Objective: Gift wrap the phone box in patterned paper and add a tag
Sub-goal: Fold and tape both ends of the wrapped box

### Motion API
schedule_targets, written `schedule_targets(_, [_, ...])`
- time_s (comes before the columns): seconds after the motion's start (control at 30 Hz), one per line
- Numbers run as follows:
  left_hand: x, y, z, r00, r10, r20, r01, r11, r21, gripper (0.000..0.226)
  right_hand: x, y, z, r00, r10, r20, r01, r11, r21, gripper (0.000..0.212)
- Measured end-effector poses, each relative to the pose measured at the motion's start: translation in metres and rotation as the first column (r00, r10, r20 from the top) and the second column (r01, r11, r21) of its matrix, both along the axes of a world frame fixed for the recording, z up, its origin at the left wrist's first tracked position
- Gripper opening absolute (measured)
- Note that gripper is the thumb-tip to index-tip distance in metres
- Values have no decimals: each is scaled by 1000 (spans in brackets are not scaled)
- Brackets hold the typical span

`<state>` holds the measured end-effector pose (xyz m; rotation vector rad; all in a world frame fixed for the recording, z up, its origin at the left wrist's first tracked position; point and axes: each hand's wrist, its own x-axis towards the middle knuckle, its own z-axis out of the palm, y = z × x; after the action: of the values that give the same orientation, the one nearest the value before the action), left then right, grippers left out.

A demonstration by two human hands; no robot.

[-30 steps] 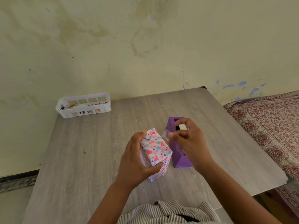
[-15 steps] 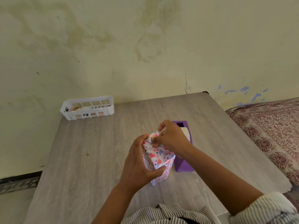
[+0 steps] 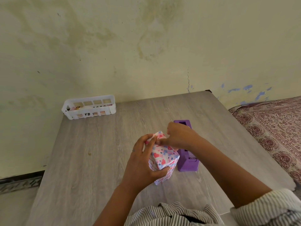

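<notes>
Tape, it is judged, has just been carried across from the purple tape dispenser (image 3: 187,158) to the wrapped phone box (image 3: 162,158): a second ago the right hand (image 3: 178,137) was at the dispenser's top with a pale strip pinched in it; half a second ago it was already over the box's upper end; now it is pressed there. No strip can be made out under the fingers, so the tape itself is inferred, not seen.

Meaning for the task: the end flap of the heart-patterned paper is probably being sealed. Wrapping looks near done on this end; the lower end is hidden against the table (image 3: 97,152). No tag is seen on the box, so that step is taken as not yet done.

Box position: stood on end near the table's front middle, just beside the dispenser, slightly tilted.

Left hand (image 3: 143,162): curled round the box's left side, thumb hooked over the near corner, fingers reaching to the upper edge. The box is gripped firmly and steadied.

Right hand: fingers bent, tips pressed down on the top fold of the paper close to the left fingertips. Whether anything is pinched between them cannot be told; only contact with the paper is shown.

Also noted: a white slotted basket (image 3: 89,109) at the far left of the table with small items inside, well apart from the work; a patterned cloth (image 3: 273,124) at the right.
</notes>
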<state>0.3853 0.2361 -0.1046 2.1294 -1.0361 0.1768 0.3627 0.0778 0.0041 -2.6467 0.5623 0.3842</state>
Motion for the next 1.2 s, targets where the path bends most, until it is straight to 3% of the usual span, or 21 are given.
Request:
schedule_targets(0.17, [1,0,2,998,-7,61,6,1000,21,87,-20,-13,-5,993,33,-115,-32,999,14,48])
schedule_targets(0.27, [1,0,4,998,-20,56,20,1000,4,83,-33,-17,-8,993,4,-120,8,995,102,46])
schedule_targets(0.4, [3,2,3,999,-33,13,33,999,-27,75,-43,-19,-28,996,-93,10,89,977,193,44])
schedule_targets(0.5, [4,3,2,999,-49,-16,48,997,-56,74,-52,-33,-55,928,-345,140,288,903,317,40])
schedule_targets(0.6, [3,3,0,998,-61,-27,59,996,-70,74,-66,-53,-86,883,-430,190,430,902,41,32])
schedule_targets(0.67, [3,2,-2,997,-69,-30,67,995,-76,74,-71,-61,-108,879,-460,124,464,886,-3,28])
schedule_targets(0.73, [4,1,-3,997,-71,-30,68,995,-73,74,-70,-64,-122,831,-551,70,535,828,165,28])
schedule_targets(0.77, [4,1,-3,997,-70,-32,68,995,-71,74,-69,-64,-124,782,-621,41,584,755,298,28])
schedule_targets(0.87, [4,1,-5,997,-72,-39,69,996,-60,74,-67,-66,-118,595,-797,-107,639,389,663,20])
schedule_targets(0.9, [4,2,-5,997,-72,-41,69,996,-60,74,-66,-66,-115,543,-828,-142,631,291,720,16])
schedule_targets(0.93, [4,2,-5,996,-73,-44,70,995,-65,74,-65,-67,-113,513,-847,-140,621,254,741,13])
schedule_targets(1.13, [5,2,-7,997,-66,-36,63,996,-60,75,-55,-58,-116,421,-907,3,572,268,775,11])
schedule_targets(1.2, [4,2,-6,998,-63,-28,61,996,-58,75,-54,-54,-119,404,-906,125,567,355,743,14])
